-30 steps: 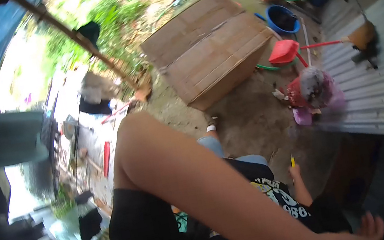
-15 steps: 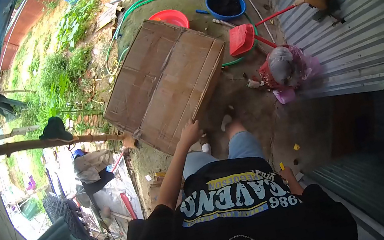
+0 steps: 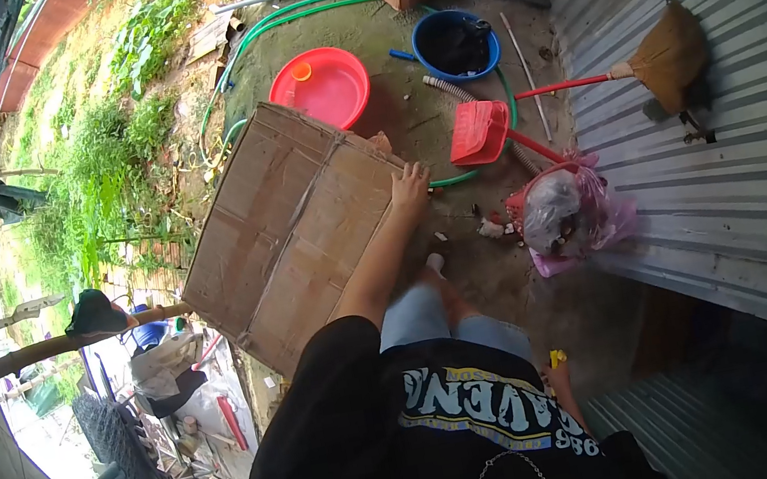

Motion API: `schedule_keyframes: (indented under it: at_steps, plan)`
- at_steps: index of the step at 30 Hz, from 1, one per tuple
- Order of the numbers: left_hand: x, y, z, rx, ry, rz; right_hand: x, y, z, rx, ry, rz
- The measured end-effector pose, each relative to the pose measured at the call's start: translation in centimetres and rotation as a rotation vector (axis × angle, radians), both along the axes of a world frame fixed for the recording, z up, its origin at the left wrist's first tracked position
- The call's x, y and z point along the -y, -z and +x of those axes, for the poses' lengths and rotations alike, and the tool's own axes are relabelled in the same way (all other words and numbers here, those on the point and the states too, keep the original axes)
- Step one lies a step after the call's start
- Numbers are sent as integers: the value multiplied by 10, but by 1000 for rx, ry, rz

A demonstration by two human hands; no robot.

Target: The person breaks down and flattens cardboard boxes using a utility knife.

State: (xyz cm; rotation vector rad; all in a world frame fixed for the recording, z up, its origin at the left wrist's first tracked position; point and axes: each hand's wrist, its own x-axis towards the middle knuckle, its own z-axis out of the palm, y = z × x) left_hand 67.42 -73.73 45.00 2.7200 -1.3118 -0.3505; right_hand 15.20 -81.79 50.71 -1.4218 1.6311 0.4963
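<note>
A large brown cardboard box [image 3: 275, 227], with a strip of tape along its middle seam, lies before me on the left. My left hand [image 3: 409, 186] reaches across it to the right-hand corner, its fingers hooked over the edge. Low at my right side, my right hand [image 3: 559, 380] is closed around a small yellow object [image 3: 556, 357], whose kind I cannot make out. My shirt and sleeve hide part of the box's near end and most of my right arm.
Behind the box are a pink basin [image 3: 333, 91], a blue tub [image 3: 456, 45] and green hose [image 3: 304, 7]. A red dustpan [image 3: 477, 130], a broom [image 3: 667, 55] and a bag-covered basket [image 3: 551, 211] stand near the corrugated wall [image 3: 744, 149]. A wooden pole [image 3: 47, 351] juts in from the left.
My left hand has moved from the box's near right side along the edge to its farther right corner. The view has shifted, showing more of the pink basin. My right hand still holds the yellow object.
</note>
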Motion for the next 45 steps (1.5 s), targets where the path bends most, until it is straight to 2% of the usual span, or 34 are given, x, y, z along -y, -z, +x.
schedule_keyframes:
  at_steps: [3, 5, 7, 12, 13, 14, 15, 20, 24, 27, 29, 30, 32, 34, 35, 36, 37, 38, 39, 40, 41, 42, 44, 45]
  plan:
    - [3, 42, 9, 124, 6, 19, 15, 3, -29, -3, -25, 84]
    - [1, 43, 17, 98, 36, 111, 25, 3, -36, -43, -1, 96]
    - [-6, 39, 16, 58, 77, 208, 30, -8, -45, -31, 150, 144]
    - [-10, 30, 21, -87, 74, 354, 55, -31, -18, -15, 34, 104]
    - [-15, 30, 17, -84, 75, 356, 58, -38, -8, -31, 11, 68]
    - [-23, 30, 14, 33, 14, 365, 58, -36, -3, -25, 16, 65]
    - [-28, 29, 21, 152, -48, 369, 61, -33, 5, -22, -34, 47]
    - [-66, 21, 100, -30, -306, 434, 102, -15, 28, -58, -333, -32]
    - [-86, 37, 121, -6, -405, 299, 166, 7, 70, -81, -647, -75]
    - [-79, 39, 118, 15, -398, 259, 214, 15, 121, -94, -880, -110]
    - [-73, 25, 118, -143, -332, 249, 250, 12, 198, -74, -443, 18]
    - [-72, 20, 117, -171, -344, 213, 268, 17, 229, 30, -380, -36]
    - [-67, 14, 115, -189, -370, 146, 307, 44, 284, 236, -479, -200]
    - [-67, 12, 107, -158, -405, 86, 322, 47, 356, 255, -472, -214]
    - [-64, 14, 113, -134, -427, 51, 323, 40, 401, 260, -448, -228]
    - [-60, 12, 126, -150, -444, 54, 321, 19, 445, 71, -591, -231]
    - [-63, 4, 127, -427, -522, 89, 333, 46, 459, 79, -484, -45]
    - [-63, -2, 139, -681, -591, 116, 338, 74, 466, 174, -558, -38]
    - [-61, 5, 159, -665, -593, 107, 347, 95, 494, 299, -631, -49]
    - [-61, 18, 168, -671, -628, 144, 344, 94, 526, 341, -556, -24]
    - [-64, 23, 171, -696, -658, 199, 347, 99, 548, 290, -625, -135]
    - [-68, 12, 184, -710, -648, 223, 342, 89, 568, 272, -610, -118]
    - [-61, -20, 239, -968, -647, 256, 329, 40, 630, 213, -475, -55]
    - [-60, -21, 254, -854, -722, 178, 330, 39, 640, 240, -519, -80]
